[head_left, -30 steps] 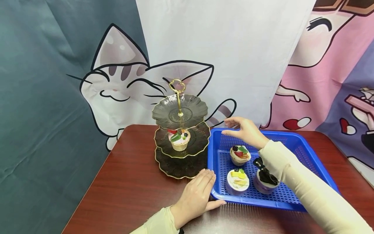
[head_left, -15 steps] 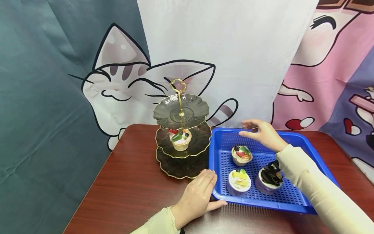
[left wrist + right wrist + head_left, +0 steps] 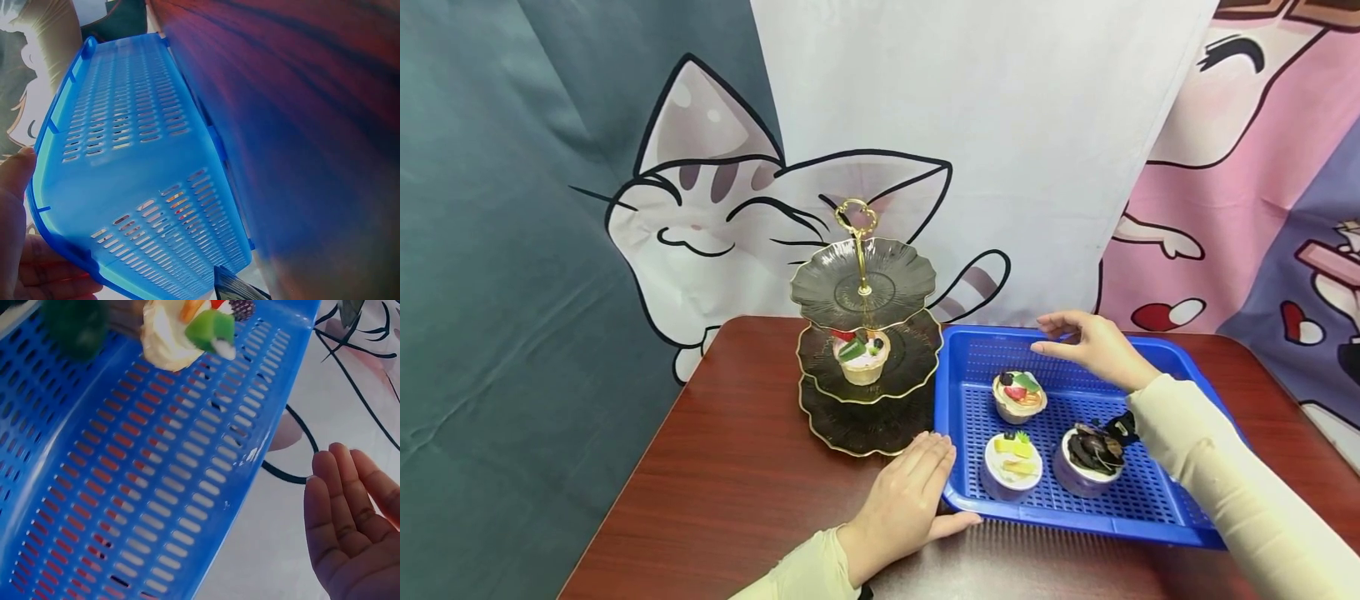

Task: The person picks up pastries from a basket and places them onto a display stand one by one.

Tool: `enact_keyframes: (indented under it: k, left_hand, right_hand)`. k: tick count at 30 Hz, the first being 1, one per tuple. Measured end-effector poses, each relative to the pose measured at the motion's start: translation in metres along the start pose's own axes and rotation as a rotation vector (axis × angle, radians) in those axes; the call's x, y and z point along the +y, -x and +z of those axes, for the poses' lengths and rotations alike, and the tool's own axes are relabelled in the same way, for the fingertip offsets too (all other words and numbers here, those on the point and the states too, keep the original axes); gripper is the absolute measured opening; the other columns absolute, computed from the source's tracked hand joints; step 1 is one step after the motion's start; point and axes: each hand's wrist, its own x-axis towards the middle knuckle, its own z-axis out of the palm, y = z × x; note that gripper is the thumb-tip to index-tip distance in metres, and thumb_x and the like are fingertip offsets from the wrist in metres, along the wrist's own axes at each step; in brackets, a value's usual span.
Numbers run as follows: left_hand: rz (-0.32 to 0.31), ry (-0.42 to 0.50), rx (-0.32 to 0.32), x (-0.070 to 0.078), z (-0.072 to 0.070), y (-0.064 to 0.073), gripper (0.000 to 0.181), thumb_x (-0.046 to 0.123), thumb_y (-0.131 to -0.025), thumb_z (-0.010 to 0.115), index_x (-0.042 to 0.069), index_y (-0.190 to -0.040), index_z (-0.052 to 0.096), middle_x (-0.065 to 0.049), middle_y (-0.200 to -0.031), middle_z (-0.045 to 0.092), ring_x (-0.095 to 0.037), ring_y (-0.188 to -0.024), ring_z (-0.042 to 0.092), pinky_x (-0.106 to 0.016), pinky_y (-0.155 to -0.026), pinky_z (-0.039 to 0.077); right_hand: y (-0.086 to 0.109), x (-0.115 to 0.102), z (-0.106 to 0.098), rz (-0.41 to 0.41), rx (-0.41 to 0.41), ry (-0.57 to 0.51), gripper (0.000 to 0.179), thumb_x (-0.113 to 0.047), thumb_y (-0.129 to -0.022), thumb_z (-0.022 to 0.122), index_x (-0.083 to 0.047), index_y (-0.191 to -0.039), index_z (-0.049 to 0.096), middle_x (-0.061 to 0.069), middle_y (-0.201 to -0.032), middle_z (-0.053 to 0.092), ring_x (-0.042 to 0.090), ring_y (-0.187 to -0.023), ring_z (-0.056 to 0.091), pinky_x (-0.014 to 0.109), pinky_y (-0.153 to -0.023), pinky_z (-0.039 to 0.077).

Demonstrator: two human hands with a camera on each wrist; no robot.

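My left hand [image 3: 901, 504] rests on the near left corner of a blue plastic basket [image 3: 1075, 527], its fingers straight along the rim and its thumb on the front edge. Above the back of the basket hovers my right hand [image 3: 1097, 348], fingers relaxed and holding nothing. Inside the basket stand a fruit tart [image 3: 1019, 398], a white cup dessert with yellow pieces [image 3: 1011, 467] and a cup dessert with dark chocolate-like topping [image 3: 1090, 460]. Another fruit tart [image 3: 862, 357] sits on the middle tier of a three-tier cake stand [image 3: 820, 287]. The right wrist view shows the open palm [image 3: 356, 531] beyond the basket rim.
The dark, gold-edged stand has a gold handle [image 3: 856, 218] and stands close to the basket's left side. Both are on a reddish-brown wooden table [image 3: 722, 467]. A cloth backdrop with a cartoon cat [image 3: 700, 208] hangs behind the table.
My right hand has moved to the right above the basket, uncovering more of the dark-topped cup dessert. The left hand has stayed on the basket corner.
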Motion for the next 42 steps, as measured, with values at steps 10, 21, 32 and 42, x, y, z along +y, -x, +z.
enact_keyframes:
  k: [10, 21, 32, 42]
  left_hand:
    - [-0.005, 0.008, 0.006, 0.000, 0.000, 0.000, 0.072, 0.064, -0.077, 0.066, 0.000, -0.109, 0.067, -0.011, -0.107, 0.070, -0.021, -0.106, 0.067, -0.033, -0.100, 0.051]
    - [-0.003, 0.009, 0.001, -0.001, 0.002, 0.001, 0.071, 0.063, -0.078, 0.065, 0.000, -0.110, 0.067, -0.012, -0.108, 0.070, -0.023, -0.106, 0.067, -0.033, -0.100, 0.051]
    - [-0.006, 0.020, 0.008, 0.000, 0.003, 0.002, 0.071, 0.063, -0.078, 0.066, -0.001, -0.110, 0.067, -0.013, -0.108, 0.070, -0.024, -0.106, 0.067, -0.034, -0.099, 0.052]
    - [0.000, 0.022, 0.019, -0.001, 0.003, 0.002, 0.071, 0.062, -0.077, 0.067, -0.001, -0.110, 0.067, -0.012, -0.108, 0.070, -0.022, -0.106, 0.067, -0.033, -0.099, 0.052]
  right_hand:
    - [0.007, 0.019, 0.006, -0.002, -0.042, 0.009, 0.056, -0.038, -0.087, 0.069, 0.000, -0.126, 0.058, 0.020, -0.116, 0.065, 0.031, -0.104, 0.062, 0.048, -0.092, 0.051]
    - [0.012, 0.031, 0.017, 0.003, -0.086, 0.022, 0.057, -0.033, -0.086, 0.070, 0.001, -0.129, 0.055, 0.022, -0.119, 0.063, 0.034, -0.107, 0.060, 0.053, -0.093, 0.049]
    - [0.012, 0.037, 0.032, -0.070, -0.146, 0.104, 0.065, -0.038, -0.081, 0.074, 0.005, -0.125, 0.056, 0.023, -0.119, 0.063, 0.035, -0.106, 0.062, 0.053, -0.090, 0.051]
    - [0.013, 0.040, 0.045, -0.125, -0.170, 0.128, 0.063, -0.036, -0.078, 0.077, 0.007, -0.120, 0.059, 0.020, -0.113, 0.065, 0.032, -0.101, 0.064, 0.051, -0.087, 0.052]
